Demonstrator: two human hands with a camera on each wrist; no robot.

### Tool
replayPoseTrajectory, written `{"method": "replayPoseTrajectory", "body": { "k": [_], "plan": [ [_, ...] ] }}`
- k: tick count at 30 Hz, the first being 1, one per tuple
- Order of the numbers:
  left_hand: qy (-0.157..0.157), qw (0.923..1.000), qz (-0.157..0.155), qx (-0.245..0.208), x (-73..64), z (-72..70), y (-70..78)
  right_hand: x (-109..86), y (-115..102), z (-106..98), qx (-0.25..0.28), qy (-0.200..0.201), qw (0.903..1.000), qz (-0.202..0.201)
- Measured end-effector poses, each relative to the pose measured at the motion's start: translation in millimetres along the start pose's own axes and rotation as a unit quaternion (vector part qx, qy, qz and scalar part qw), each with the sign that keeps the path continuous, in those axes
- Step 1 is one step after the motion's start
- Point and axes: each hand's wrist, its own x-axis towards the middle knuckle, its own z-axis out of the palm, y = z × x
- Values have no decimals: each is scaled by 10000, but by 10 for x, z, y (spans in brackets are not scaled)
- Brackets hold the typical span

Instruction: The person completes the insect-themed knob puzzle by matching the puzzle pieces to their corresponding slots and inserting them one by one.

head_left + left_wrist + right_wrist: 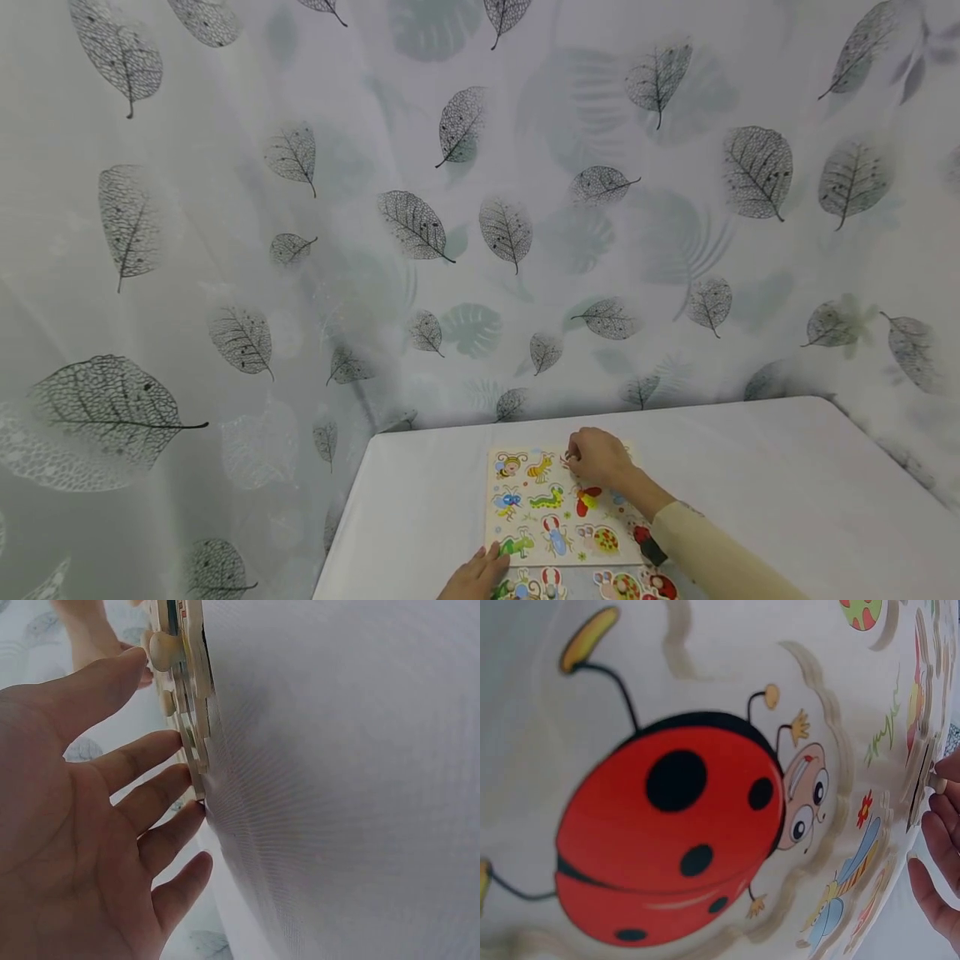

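Note:
A wooden peg puzzle board (525, 520) with colourful insect pictures lies on the white table. Over its far edge, my right hand (596, 457) pinches the small knob (935, 782) of a puzzle piece, seen nearly edge-on in the right wrist view. The picture on that piece is mostly hidden by the fingers. My left hand (476, 575) rests at the board's near left corner with its fingers fairly straight. In the left wrist view, its fingertips (180, 742) touch the edge beside knobbed pieces (166, 651).
Loose insect pieces lie in front of the board, among them a ladybug (662, 586) and a stag beetle (552, 581). A large ladybug picture (667, 825) fills the right wrist view. Leaf-patterned curtains (480, 292) hang behind and left of the white-covered table (750, 483).

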Motion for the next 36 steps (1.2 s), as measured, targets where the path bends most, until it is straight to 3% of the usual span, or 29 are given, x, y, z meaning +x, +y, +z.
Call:
{"method": "replayPoseTrajectory", "body": {
  "k": [9,17,23,31,36],
  "plan": [
    [45,9998,-6,182,-11,-29,51,-9,-7,-24,89,-36,10000,17],
    [219,9991,185,309,-4,4,14,4,-29,-69,5,-233,9994,241],
    [253,9992,155,263,-10,14,12,0,-51,-83,141,-389,9985,348],
    [113,9997,-35,213,0,5,45,15,-32,-70,172,-397,9988,236],
    [99,9997,30,238,6,-12,59,38,-19,-66,211,-384,9988,216]
  ]
}}
